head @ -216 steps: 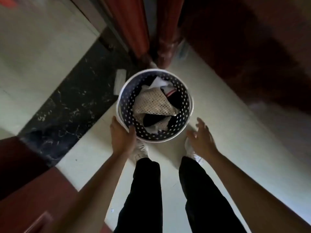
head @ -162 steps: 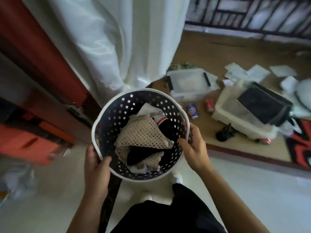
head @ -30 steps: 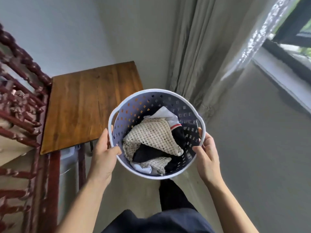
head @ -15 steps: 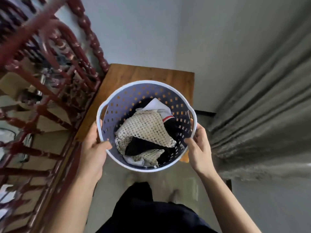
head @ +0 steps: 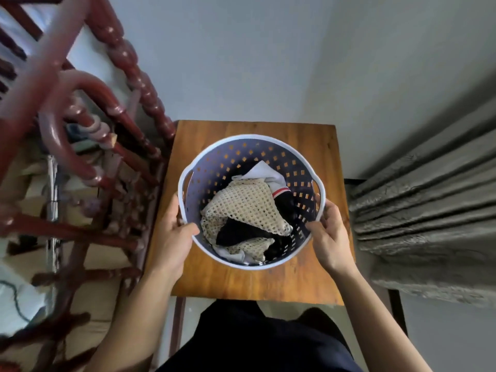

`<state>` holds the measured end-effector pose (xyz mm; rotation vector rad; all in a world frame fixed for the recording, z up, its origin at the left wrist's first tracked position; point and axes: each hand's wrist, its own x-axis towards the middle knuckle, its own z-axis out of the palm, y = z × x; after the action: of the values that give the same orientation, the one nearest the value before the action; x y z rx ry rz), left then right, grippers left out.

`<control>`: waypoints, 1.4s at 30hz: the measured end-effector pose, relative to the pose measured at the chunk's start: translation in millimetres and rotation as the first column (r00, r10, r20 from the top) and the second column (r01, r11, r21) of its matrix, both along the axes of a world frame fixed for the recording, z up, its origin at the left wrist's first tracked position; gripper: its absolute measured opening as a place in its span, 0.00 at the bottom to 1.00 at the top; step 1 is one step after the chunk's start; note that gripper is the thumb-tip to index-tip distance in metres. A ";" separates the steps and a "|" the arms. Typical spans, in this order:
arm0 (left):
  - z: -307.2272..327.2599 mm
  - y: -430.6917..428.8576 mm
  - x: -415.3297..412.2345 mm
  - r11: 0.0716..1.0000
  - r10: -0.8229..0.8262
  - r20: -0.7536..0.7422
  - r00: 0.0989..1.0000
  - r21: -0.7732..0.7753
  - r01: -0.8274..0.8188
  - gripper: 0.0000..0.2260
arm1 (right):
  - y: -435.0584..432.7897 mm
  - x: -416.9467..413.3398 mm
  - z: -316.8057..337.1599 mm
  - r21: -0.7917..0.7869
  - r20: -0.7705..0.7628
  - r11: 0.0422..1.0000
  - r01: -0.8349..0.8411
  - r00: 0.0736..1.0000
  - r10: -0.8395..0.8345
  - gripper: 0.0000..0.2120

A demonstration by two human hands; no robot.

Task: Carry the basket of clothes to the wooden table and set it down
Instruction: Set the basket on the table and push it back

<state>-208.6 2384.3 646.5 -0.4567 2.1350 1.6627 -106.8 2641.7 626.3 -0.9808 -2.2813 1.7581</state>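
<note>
Both hands, left hand (head: 175, 237) and right hand (head: 328, 234), have fingers clamped on the rim of the stiff, seemingly light plastic basket (head: 239, 151) of soft clothes (head: 247, 208), between them over the table (head: 308, 280).

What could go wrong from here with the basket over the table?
1. The basket is gripped only at its near rim by the left hand and right hand; whether its base rests on the wooden table cannot be told, so letting go now might drop or tip it.
2. The carved red railing stands close beside the table's left edge; the left hand or elbow could knock it when pulling away.
</note>
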 end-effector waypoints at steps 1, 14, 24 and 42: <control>-5.4 -2.4 -13.6 1.000 -0.022 0.002 1.000 0.000 0.022 0.37 | -2.0 -11.4 -1.9 0.000 0.015 1.000 0.004 1.000 -0.004 0.20; -85.2 17.2 -80.9 0.995 -0.016 0.062 0.998 -0.102 0.023 0.36 | 26.8 -92.2 -72.0 0.027 0.157 0.981 -0.195 0.970 0.188 0.20; -97.3 48.5 -71.9 0.943 0.040 -0.006 0.999 -0.331 -0.039 0.32 | 32.0 -84.5 -80.6 0.250 0.281 0.841 -0.480 0.867 0.411 0.39; -106.6 14.2 -122.0 0.769 -0.359 -0.324 0.875 -0.634 0.081 0.21 | -7.1 -112.9 -92.2 0.583 0.307 0.588 -0.560 0.822 0.479 0.35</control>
<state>-330.6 2398.5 539.9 0.0306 2.9213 0.9624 -219.8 2634.6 534.1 -0.2743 -3.1408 0.8108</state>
